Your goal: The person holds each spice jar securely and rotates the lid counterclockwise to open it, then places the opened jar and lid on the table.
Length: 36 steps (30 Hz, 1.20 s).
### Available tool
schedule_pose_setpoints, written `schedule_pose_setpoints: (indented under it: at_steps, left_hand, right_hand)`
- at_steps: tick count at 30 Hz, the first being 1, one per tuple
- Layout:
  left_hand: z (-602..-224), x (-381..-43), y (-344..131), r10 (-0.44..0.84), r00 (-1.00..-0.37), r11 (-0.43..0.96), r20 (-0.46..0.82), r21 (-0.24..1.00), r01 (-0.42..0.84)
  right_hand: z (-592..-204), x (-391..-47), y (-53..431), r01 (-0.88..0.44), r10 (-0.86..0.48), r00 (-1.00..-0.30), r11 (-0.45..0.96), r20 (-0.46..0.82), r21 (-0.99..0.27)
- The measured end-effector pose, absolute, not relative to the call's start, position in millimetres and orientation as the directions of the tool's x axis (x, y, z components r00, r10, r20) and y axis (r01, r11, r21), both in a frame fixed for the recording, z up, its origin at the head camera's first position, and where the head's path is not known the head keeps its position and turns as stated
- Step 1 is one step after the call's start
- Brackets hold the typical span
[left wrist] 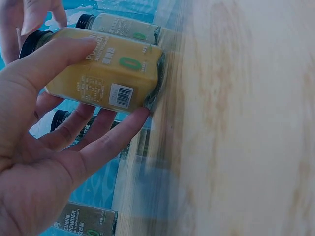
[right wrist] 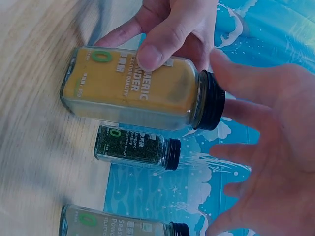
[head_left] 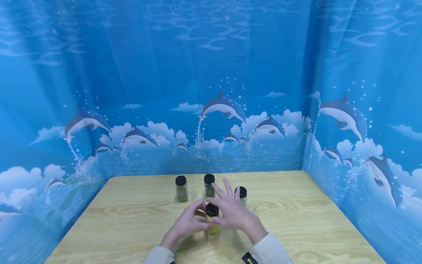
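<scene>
A glass jar of yellow turmeric powder [right wrist: 133,86] with a black screw lid [right wrist: 210,101] is upright near the middle of the table. My left hand [head_left: 191,222] holds its body, with the thumb across the label in both wrist views. My right hand [head_left: 235,214] is at the lid, its fingers spread. The right thumb and index finger lie close around the lid; I cannot tell how firmly they touch it. Just behind stands a chopped parsley jar [right wrist: 130,147]. Whether the turmeric jar's base meets the table is unclear.
A cumin powder jar [head_left: 181,190] stands back left of the hands. At back right, partly covered by the right hand in the head view, is a seasoning powder jar [right wrist: 108,223]. The wooden table [head_left: 132,212] is bordered by a blue dolphin curtain [head_left: 158,91].
</scene>
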<state>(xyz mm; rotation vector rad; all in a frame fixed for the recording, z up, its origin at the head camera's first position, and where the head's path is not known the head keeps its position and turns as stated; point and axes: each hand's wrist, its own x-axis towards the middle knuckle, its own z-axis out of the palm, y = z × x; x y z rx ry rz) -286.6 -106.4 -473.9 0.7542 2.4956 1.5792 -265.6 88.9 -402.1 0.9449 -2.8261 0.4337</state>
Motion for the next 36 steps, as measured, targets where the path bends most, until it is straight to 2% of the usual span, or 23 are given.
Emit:
schedule_pose_setpoints:
  at_steps: [9,36]
  left_hand:
    - [-469.9,-284.9,-107.6,0.448,-0.878,0.345,0.168,0.874,0.343]
    - [-475.2,-285.0,-107.5,0.449,-0.877,0.342,0.169,0.875,0.344]
  right_hand:
    - [-401.8,-268.1,84.4,-0.572,-0.509,-0.807,0.799,0.299,-0.186]
    - [-403.7,-266.7,86.1,-0.564,-0.495,-0.806,0.809,0.326,-0.167]
